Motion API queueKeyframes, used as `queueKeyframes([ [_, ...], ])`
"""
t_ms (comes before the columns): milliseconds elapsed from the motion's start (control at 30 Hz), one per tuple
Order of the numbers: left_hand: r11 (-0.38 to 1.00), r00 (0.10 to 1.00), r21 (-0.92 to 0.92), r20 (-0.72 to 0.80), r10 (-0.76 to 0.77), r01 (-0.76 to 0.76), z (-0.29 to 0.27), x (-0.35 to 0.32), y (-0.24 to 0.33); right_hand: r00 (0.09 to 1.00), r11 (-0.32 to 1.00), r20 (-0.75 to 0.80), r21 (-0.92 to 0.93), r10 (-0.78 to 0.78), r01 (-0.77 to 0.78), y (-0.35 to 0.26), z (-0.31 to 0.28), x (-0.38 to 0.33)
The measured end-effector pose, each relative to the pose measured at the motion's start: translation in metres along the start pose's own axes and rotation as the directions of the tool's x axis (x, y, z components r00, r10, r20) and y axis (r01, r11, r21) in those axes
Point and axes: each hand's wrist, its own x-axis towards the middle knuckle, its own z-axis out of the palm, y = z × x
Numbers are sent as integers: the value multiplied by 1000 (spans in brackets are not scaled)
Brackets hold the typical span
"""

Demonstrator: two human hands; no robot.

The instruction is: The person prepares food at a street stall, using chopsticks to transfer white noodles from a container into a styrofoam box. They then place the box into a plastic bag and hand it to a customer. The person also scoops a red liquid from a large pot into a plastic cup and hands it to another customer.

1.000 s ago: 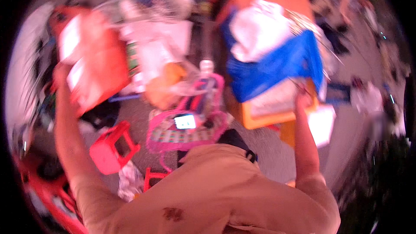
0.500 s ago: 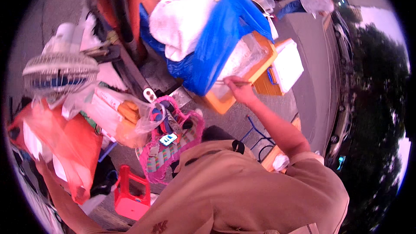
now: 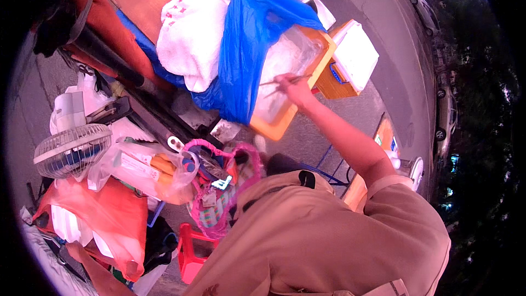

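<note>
My right hand [image 3: 293, 87] is closed around a thin brown stick [image 3: 267, 83], held over an orange box [image 3: 268, 130]. Clear plastic lines this box, and whitish contents [image 3: 282, 57] show inside. A blue plastic bag [image 3: 238, 60] drapes over its left side, beside a white towel [image 3: 189, 33] with red marks. At the lower left, my left hand [image 3: 78, 252] is beside a red plastic bag [image 3: 118, 214] that holds white boxes [image 3: 68, 223]. Its fingers are too unclear to show whether they grip anything.
A white-grilled fan [image 3: 71, 151] stands at the left. Near my legs are a clear bag of yellow-orange items [image 3: 159, 175], a pink-trimmed checked basket [image 3: 211, 211] and a red stool [image 3: 192, 266]. Beyond the orange box sits a white-lidded orange cooler [image 3: 353, 57]. Parked cars [image 3: 445, 115] line the road.
My view has shifted, so the fan and bags sit farther right or lower. My right hand has moved farther in over the orange box, still with the stick. My left hand stays by the red bag.
</note>
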Motion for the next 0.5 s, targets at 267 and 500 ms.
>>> queueKeyframes([
  [267, 991, 987, -134, -158, -21, 0, -61, 23, 4, 920, 917, 252, 186, 302, -352, 36, -2, 44],
  [500, 758, 928, -639, -188, -322, 134, -154, -90, -3, 814, 774, 439, 330, 380, -540, 50, -20, 99],
])
